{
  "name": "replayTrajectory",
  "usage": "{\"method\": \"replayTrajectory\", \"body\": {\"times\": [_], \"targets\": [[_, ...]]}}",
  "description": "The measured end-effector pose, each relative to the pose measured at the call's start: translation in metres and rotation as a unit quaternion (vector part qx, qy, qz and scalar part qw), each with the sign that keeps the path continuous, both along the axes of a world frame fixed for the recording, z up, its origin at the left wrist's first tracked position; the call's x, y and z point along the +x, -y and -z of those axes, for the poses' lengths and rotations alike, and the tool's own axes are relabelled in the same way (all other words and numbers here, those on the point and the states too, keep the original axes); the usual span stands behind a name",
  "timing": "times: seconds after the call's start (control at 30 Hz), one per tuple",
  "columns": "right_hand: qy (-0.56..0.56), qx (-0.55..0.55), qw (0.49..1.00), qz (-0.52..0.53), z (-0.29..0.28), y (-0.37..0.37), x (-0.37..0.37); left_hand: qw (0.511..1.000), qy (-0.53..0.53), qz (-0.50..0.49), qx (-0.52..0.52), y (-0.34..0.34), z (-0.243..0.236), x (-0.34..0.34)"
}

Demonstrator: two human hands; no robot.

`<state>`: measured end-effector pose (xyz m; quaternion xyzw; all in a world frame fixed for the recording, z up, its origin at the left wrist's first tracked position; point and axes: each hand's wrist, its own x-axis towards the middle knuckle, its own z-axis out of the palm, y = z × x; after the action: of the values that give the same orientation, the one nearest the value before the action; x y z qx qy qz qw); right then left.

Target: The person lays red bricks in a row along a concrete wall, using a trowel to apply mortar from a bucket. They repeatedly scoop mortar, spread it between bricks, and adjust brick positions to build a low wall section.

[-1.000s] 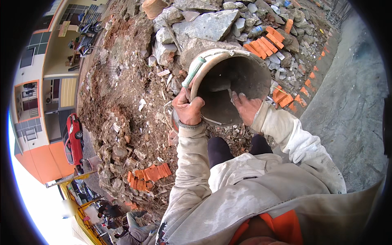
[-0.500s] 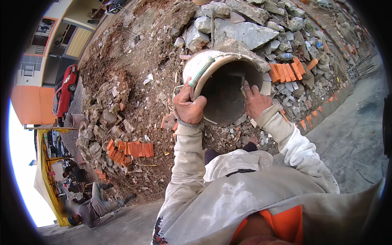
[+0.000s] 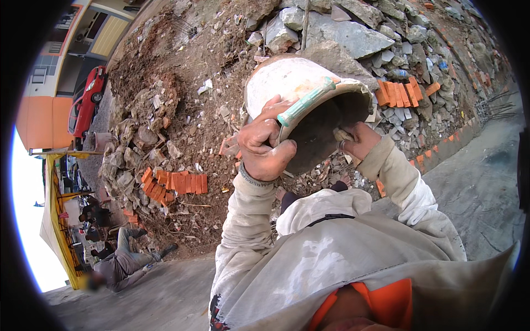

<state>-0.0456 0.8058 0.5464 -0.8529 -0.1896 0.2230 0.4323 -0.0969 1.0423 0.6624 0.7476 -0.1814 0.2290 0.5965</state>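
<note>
A white, mortar-stained bucket (image 3: 292,74) is tilted in front of me, its dark mouth turned toward my body. A pale green tubular grip (image 3: 307,101) lies along the near-left part of its rim. My left hand (image 3: 268,143) is closed on the bucket's left edge, just beside the green grip. At the right of the mouth, my right hand (image 3: 361,142) has its fingers curled inward. A small pale-brown patch shows at those fingertips, and what they grip is hidden. The inside of the bucket is mostly in shadow.
Broken concrete slabs (image 3: 348,36) and rubble lie beyond the bucket. Orange brick rows (image 3: 398,94) stand at right, with more bricks (image 3: 187,182) at left. Concrete paving (image 3: 469,176) runs along the right. A person (image 3: 124,265) is at lower left, near a yellow-framed canopy; a red car (image 3: 87,102) stands farther up.
The bucket has tipped, showing more of its outer wall and less of its inside. My left hand has shifted slightly right and nearer; my right hand has moved right and its fingers are more curled.
</note>
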Motion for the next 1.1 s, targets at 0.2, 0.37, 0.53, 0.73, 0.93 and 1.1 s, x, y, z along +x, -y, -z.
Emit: {"method": "replayTrajectory", "body": {"times": [0.2,0.37,0.53,0.73,0.93,1.1], "targets": [[-0.33,0.289,0.898,-0.029,0.011,-0.026,-0.016,0.996,-0.057,-0.027,-0.055,-0.033,-0.01,-0.025],[-0.447,0.368,0.808,-0.108,-0.003,-0.072,-0.032,0.986,-0.047,-0.046,-0.15,-0.074,0.002,-0.042],[-0.513,0.437,0.731,-0.103,-0.005,-0.124,-0.058,0.95,-0.051,-0.081,-0.297,-0.111,0.042,-0.062],[-0.59,0.57,0.568,-0.071,0.016,-0.162,-0.098,0.897,-0.053,-0.119,-0.421,-0.156,0.084,-0.069],[-0.388,0.681,0.607,0.132,-0.029,-0.13,-0.178,0.838,-0.145,-0.119,-0.513,-0.255,0.137,-0.098],[-0.082,0.507,0.763,0.392,-0.056,-0.105,-0.255,0.798,-0.277,-0.213,-0.491,-0.338,0.179,-0.134]]}}
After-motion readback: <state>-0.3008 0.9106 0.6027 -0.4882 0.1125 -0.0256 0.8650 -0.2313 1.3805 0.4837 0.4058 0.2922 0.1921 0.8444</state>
